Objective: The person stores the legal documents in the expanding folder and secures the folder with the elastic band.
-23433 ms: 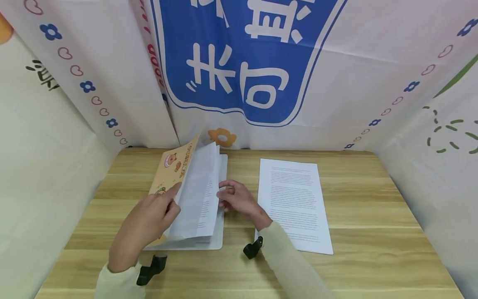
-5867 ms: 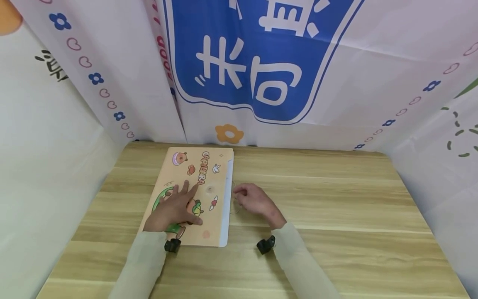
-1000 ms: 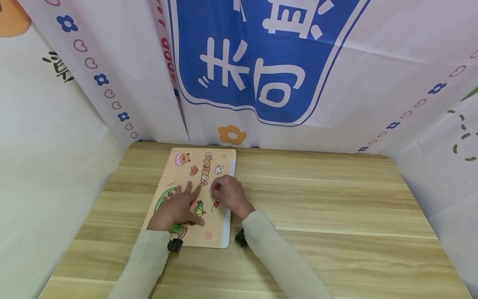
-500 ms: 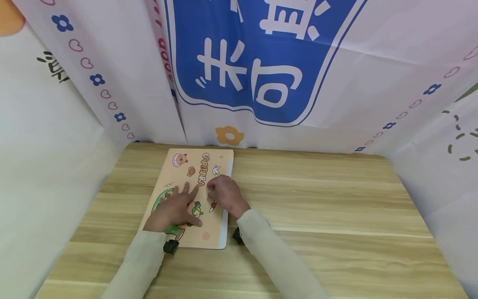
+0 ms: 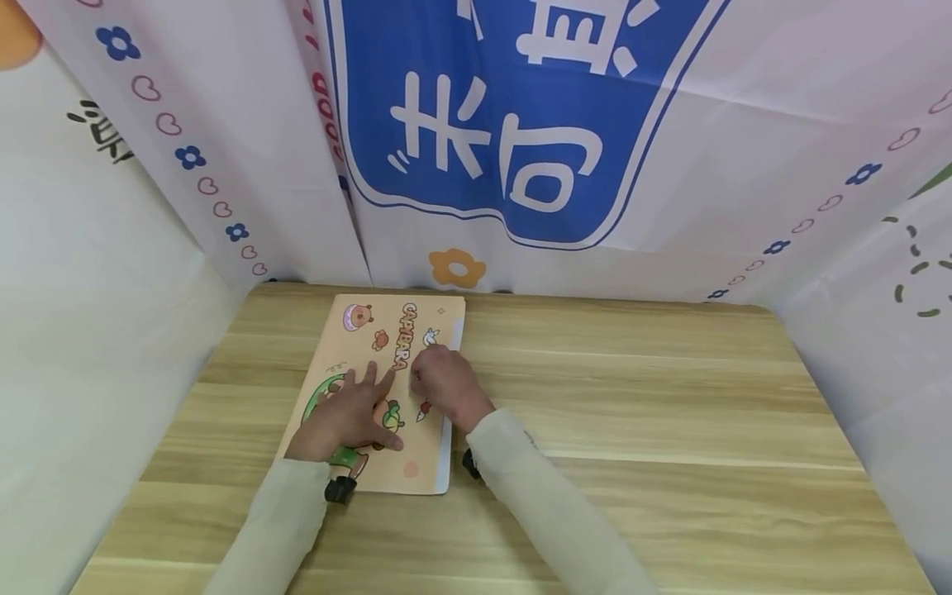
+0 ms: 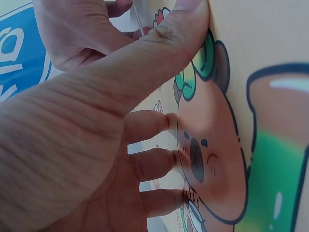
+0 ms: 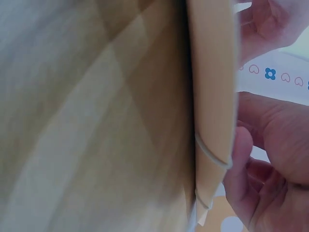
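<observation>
A closed orange document folder [image 5: 390, 475] with cartoon capybaras lies on the table, left of the middle. My left hand [image 5: 345, 420] rests on its cover with the fingers spread. On the cover's right half, my right hand [image 5: 449, 383] has its fingers curled, pinching a thin cord [image 6: 138, 17] seen in the left wrist view. Two strands of pale cord [image 7: 212, 157] cross the folder's edge in the right wrist view. The round button seen earlier on the cover is hidden under the right hand.
The wooden table [image 5: 632, 430] extends right of the folder. A printed white cloth [image 5: 654, 273] with a blue sign hangs behind it, and more cloth stands at both sides. A black wrist camera [image 5: 340, 489] sits at the left cuff.
The folder, open with papers in it earlier, is closed, and the sheets beside it are gone from the table. My right hand moved left, from beside the folder onto its cover.
</observation>
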Available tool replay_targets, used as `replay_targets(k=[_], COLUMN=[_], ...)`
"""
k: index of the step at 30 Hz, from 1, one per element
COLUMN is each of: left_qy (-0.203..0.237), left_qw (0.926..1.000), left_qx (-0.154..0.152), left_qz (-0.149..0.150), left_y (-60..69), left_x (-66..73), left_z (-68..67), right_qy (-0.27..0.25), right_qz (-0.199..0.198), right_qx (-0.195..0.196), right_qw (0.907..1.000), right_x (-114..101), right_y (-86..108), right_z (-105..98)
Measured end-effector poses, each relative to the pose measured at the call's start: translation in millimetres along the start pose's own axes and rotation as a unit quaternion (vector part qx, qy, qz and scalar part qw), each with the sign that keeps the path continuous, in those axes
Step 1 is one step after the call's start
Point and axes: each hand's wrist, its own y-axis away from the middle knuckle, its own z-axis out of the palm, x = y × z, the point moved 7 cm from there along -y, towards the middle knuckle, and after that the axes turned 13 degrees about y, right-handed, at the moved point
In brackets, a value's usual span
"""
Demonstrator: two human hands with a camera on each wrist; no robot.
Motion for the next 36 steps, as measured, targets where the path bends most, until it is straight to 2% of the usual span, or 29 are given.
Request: replay_targets(k=[9, 15, 21, 28, 36], left_qy=[-0.006, -0.007, -0.007, -0.004, -0.005], left_qw=[1.0000, 1.0000, 1.0000, 1.0000, 1.0000], left_qx=[0.002, 0.003, 0.001, 0.002, 0.005], left_qz=[0.000, 0.000, -0.002, -0.002, -0.004], left_y=[-0.2, -0.3, 0.8, 1.2, 1.3], left_x=[-1.1, 0.3, 0.4, -0.2, 0.6], left_z=[-0.2, 0.3, 0.4, 1.0, 0.1], right_qy=[0.018, 0.007, 0.014, -0.008, 0.009], right_qz=[0.040, 0.056, 0.057, 0.065, 0.055], right_qx=[0.004, -0.017, -0.031, -0.036, -0.034], right_qw=[0.9990, 0.9982, 0.9978, 0.9972, 0.9979], right_x=[-1, 0, -1, 0, 0], right_y=[-3.8, -8.8, -10.0, -8.0, -8.6], right_z=[2, 3, 5, 7, 10])
